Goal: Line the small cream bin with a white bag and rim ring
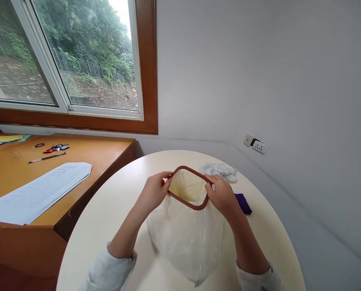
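A brown rounded-rectangular ring [196, 207] sits around the mouth of what looks like a trash bin, tilted so its opening faces me. Below and around it hangs a translucent white plastic bag [186, 238], puffed out and tapering to a point near the table's front. Cream-yellow lining [183, 185] shows inside the opening; whether that is bag or bin wall I cannot tell. My left hand [156, 189] pinches the ring's left side between thumb and fingers. At the right side, my right hand [222, 195] grips the ring the same way.
The round cream table [113, 210] carries a crumpled white plastic bag [221, 171] and a folded dark purple cloth [243, 203] at the right. A wooden desk [107, 151] on the left holds papers [43, 194], a pen [47, 158] and keys [59, 147]. The wall stands behind.
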Available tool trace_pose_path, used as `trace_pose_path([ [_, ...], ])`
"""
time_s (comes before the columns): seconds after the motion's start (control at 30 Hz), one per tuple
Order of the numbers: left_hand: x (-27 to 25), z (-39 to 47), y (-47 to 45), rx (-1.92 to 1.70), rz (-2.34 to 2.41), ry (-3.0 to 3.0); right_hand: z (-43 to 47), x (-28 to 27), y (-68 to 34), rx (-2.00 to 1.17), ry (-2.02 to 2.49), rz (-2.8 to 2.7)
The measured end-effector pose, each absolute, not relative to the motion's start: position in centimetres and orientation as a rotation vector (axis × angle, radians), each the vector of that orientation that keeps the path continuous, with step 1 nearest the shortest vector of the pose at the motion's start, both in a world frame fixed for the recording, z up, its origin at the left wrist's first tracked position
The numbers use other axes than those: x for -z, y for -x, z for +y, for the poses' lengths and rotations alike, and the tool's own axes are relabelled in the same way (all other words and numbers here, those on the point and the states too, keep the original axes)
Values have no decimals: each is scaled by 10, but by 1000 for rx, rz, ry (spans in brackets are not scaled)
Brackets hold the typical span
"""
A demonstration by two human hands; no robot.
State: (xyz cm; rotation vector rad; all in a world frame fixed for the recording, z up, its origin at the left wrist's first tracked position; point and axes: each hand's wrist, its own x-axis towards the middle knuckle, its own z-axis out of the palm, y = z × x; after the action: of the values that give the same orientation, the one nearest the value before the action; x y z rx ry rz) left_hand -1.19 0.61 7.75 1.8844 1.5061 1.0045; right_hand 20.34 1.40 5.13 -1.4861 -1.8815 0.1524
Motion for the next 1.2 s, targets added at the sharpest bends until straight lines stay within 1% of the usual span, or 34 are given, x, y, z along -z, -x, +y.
trace_pose_path([
  [0.33, -71, 9, 14, -1048, 1565, -1955, 14, -49, -203, -201, 1490, -1861],
  [0.8, -76, 0, 16, -912, 1576, -1958, 18, -48, -203, -320, 1511, -1875],
  [1.2, -67, 3, 14, -770, 1668, -1933, 18, -50, -206, -447, 1572, -1908],
])
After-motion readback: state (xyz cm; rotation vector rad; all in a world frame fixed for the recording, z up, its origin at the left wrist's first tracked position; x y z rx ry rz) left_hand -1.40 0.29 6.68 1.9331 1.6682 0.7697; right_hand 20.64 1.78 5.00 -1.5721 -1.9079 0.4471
